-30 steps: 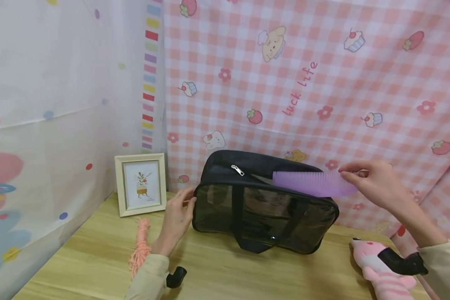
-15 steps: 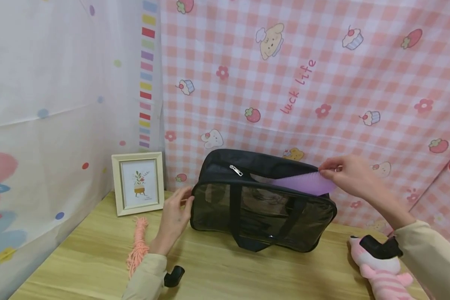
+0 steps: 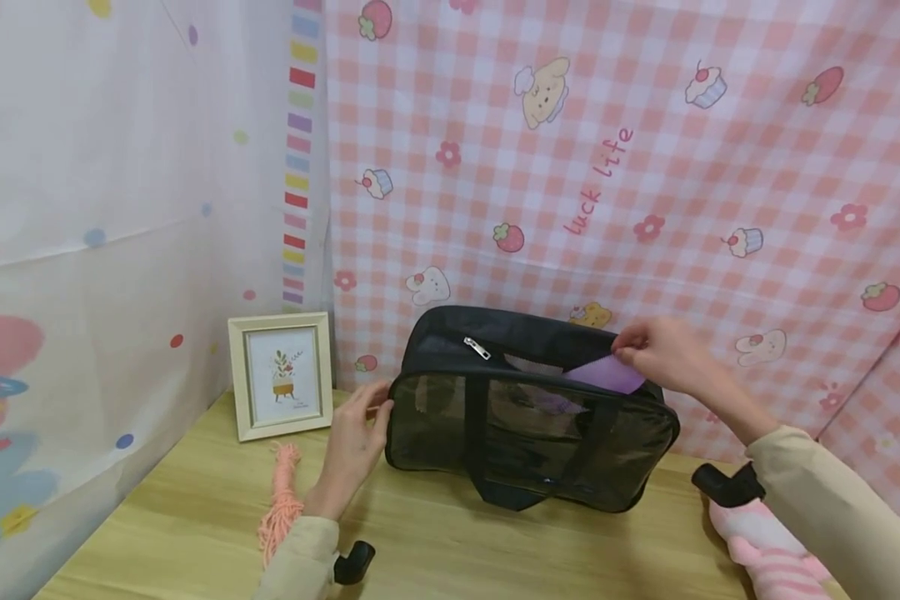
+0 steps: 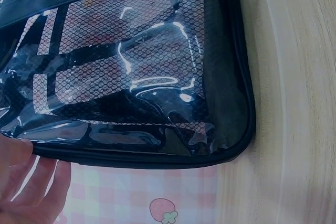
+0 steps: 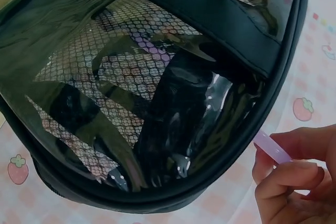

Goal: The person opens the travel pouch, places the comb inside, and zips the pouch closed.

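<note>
A black bag with a see-through front and mesh inside stands on the table, its top zipper undone. My right hand pinches one end of a purple comb between thumb and fingers at the bag's opening. Part of the comb lies inside, faintly seen through the front panel; in the right wrist view its end shows at the bag's edge. My left hand holds the bag's left side edge, and the left wrist view shows its fingers at the black piping.
A cream picture frame stands at the back left, with a bundle of pink cord in front of it. A pink plush toy lies at the right, partly behind the right sleeve. Checked cloth hangs behind the bag.
My right hand has moved left and slightly down, sliding the comb deeper into the bag, so less of it shows above the opening. My left hand stays on the bag's side.
</note>
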A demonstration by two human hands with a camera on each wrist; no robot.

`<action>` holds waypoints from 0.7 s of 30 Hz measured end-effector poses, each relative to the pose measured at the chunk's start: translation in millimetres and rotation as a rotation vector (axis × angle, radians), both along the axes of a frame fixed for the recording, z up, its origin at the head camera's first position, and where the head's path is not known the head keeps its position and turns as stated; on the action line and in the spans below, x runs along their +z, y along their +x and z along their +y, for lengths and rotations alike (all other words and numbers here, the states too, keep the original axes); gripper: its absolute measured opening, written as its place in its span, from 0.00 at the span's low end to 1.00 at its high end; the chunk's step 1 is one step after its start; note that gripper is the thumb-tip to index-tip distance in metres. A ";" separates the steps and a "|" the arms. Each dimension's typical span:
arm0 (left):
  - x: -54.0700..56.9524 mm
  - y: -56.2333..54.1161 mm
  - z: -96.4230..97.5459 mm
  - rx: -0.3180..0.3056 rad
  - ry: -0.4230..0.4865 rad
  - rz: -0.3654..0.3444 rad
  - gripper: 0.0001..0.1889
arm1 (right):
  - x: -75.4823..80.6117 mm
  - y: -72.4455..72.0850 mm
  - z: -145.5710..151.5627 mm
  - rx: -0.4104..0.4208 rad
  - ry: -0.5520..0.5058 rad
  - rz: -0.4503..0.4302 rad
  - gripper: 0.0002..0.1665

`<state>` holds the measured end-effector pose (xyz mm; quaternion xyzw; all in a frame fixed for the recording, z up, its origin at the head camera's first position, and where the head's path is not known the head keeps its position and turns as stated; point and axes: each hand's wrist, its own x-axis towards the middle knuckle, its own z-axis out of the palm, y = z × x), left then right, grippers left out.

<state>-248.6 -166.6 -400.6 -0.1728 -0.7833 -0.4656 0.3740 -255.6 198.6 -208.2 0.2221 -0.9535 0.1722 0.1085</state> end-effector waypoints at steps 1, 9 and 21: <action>-0.8 0.0 0.0 -0.001 0.003 0.003 0.12 | -0.4 -1.2 -1.2 0.007 0.003 -0.001 0.06; -0.2 1.3 -1.6 0.009 -0.002 -0.023 0.11 | 1.2 -15.5 -7.1 0.050 0.048 -0.065 0.10; 0.7 0.1 -1.9 -0.019 0.003 -0.014 0.12 | 0.1 -31.8 -5.4 0.087 0.055 -0.187 0.09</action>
